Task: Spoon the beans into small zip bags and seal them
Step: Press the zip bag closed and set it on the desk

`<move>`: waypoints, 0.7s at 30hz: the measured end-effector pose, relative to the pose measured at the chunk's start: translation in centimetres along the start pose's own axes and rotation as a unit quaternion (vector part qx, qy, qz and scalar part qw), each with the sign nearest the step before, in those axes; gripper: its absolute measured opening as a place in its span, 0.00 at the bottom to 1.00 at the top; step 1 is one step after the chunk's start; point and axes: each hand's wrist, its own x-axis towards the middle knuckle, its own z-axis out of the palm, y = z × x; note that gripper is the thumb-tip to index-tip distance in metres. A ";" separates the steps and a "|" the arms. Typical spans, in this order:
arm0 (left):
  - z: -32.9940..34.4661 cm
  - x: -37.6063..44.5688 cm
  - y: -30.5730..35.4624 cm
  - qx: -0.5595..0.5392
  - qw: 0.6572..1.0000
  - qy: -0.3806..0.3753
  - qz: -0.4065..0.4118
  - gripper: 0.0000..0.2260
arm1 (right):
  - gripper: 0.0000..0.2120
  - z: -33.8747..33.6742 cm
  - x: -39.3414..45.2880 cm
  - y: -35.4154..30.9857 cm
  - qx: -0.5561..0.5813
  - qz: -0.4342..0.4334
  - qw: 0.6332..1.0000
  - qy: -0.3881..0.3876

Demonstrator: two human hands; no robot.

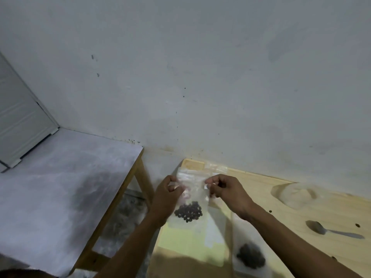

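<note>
— Where do you have the bag right now?

— Just below the middle of the frame, held up over the wooden table (pixel 281 197). My left hand (pixel 167 194) pinches the left end of the zip bag (pixel 192 189), fingers curled onto the strip. My right hand (pixel 224 190) pinches the right end the same way. The bag hangs between them, touching both.

— Which way does the zip run?

— Across, left to right, from one hand to the other. The beans (pixel 188 212) sit bunched at the bottom, well below the strip, so I judge nothing lies in the way of sealing.

— So which hand does the closing?

— Either could; both are on the strip. I judge the press should run along that line, from one pinch toward the other. Whether it is partly shut already I cannot tell; the plastic is blurred.

— And further right?

— Another bag of beans (pixel 250 255) lies flat at lower right, and the spoon (pixel 329 229) lies beyond it, well apart from both hands.
</note>
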 end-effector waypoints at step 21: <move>7.0 1.2 6.5 -0.060 0.987 -0.101 0.113 0.07 | 0.06 -4.0 1.4 -2.1 0.008 -0.080 0.980 0.180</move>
